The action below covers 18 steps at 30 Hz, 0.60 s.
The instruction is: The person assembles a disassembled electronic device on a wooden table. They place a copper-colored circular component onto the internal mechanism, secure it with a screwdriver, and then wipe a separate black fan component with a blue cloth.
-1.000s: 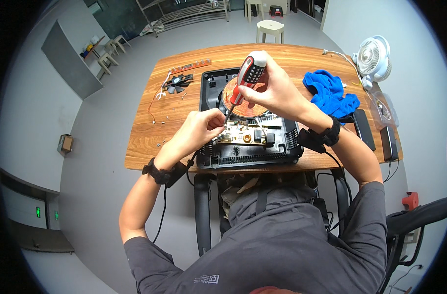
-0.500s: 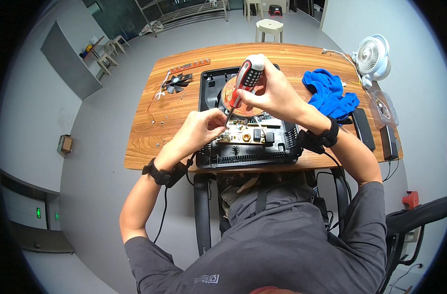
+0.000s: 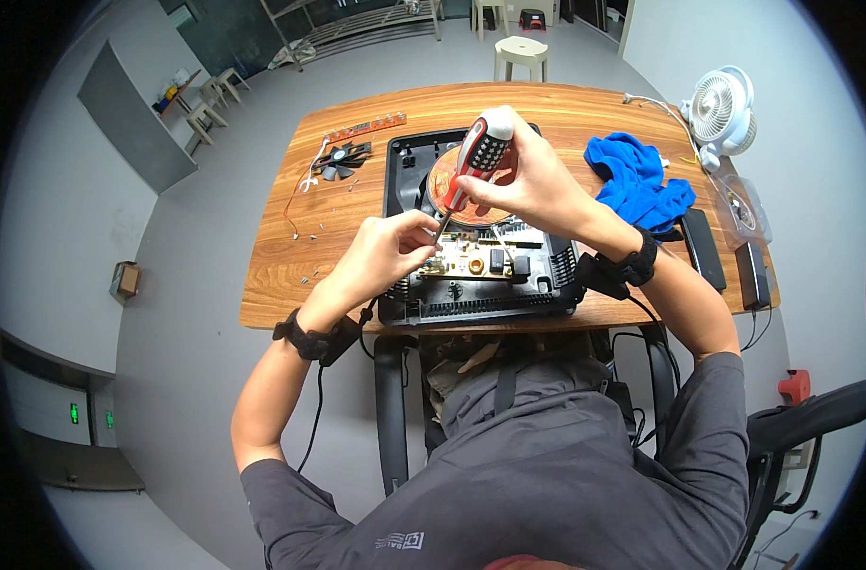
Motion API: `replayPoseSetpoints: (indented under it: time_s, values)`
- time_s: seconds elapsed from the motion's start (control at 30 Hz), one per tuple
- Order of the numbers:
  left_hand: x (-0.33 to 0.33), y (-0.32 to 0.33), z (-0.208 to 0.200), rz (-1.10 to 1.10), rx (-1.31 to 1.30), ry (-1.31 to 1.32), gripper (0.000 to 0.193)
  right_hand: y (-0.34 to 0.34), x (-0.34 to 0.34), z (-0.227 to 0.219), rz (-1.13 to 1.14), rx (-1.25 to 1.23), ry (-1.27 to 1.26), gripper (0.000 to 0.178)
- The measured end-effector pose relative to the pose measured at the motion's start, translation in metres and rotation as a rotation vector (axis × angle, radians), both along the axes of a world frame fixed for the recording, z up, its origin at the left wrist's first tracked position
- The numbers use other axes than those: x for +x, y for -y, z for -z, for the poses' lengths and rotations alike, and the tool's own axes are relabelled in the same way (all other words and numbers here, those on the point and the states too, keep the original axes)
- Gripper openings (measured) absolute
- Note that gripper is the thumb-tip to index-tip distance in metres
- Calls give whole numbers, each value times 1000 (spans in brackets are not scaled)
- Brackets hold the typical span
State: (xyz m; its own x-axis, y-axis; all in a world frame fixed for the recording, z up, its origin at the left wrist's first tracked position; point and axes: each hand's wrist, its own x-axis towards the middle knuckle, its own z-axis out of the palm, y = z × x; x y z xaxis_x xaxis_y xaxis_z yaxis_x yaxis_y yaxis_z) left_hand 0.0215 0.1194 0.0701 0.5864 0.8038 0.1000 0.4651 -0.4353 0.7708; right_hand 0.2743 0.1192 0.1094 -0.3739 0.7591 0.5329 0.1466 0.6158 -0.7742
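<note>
The right hand (image 3: pixel 532 182) curls tight round a screwdriver (image 3: pixel 480 152); the left hand (image 3: pixel 387 249) bunches by its rod (image 3: pixel 445 224), if holding on I can't tell

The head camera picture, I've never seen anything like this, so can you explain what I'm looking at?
There's no robot here: these are a person's own bare hands. A wide fisheye camera on the head looks down, so straight edges curve near the rim. The right hand holds a red, white and black screwdriver, its shaft slanting down. The left hand has its fingertips bunched by that shaft; what they pinch, if anything, is hidden. Beneath is an open black housing with a copper coil and a circuit board. Also on the wooden table are a small black fan, left, and a blue cloth, right.
</note>
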Motion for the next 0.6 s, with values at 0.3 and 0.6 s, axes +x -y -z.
replayPoseSetpoints:
  time_s: [0.3, 0.6]
  values:
    - [-5, 1, 0, -8, 220, -74, 27, 1, 3, 1, 45, 0, -16, 42]
    - [-31, 8, 2, 107, 381, -503, 24, 4, 9, 1, 87, -6, -8, 40]
